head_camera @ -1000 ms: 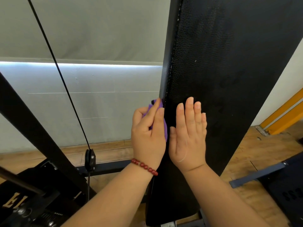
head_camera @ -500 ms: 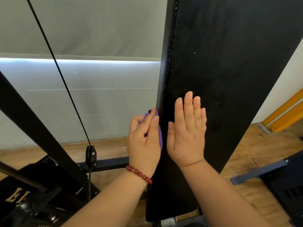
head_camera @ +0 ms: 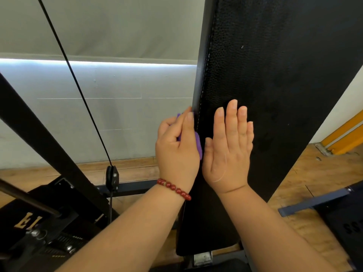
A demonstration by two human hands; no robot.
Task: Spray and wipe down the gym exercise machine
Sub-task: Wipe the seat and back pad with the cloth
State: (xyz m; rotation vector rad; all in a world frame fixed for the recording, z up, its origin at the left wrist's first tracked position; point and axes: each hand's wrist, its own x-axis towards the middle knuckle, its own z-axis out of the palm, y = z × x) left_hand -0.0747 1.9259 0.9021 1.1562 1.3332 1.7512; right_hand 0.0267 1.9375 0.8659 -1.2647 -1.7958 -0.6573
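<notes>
Centre frame: clutching a purple cloth in the left hand, pressed against the left edge of the upright black pad. Resting the right hand flat on the pad face just beside it, fingers straight and holding nothing. Wearing a red bead bracelet on the left wrist

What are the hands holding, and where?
The left hand holds a purple cloth, bunched in its grip, edges peeking out, against the pad. The right hand, flat on the pad, holds nothing.
</notes>
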